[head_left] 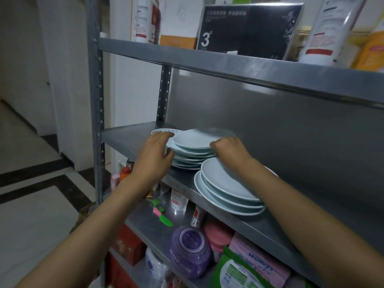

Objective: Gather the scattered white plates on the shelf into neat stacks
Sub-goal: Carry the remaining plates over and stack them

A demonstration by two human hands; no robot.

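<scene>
On the middle shelf [133, 140] of the grey metal rack, my two hands work at the far stack of plates [192, 155]. My left hand [154, 156] is cupped against the stack's left side, fingers curled round the rims, gripping it. My right hand [229, 147] is curled over the right edge of the same stack, knuckles up, fingers closed on the plates there. The top plate [194, 139] sits a little off-centre, blurred along its far rim. Behind the stack, a further plate [164, 131] pokes out to the left. Just beside it, nearer to me, the near stack of plates [226, 188] lies under my right forearm, its plates slightly staggered. Bottles and packets crowd the shelf below.
</scene>
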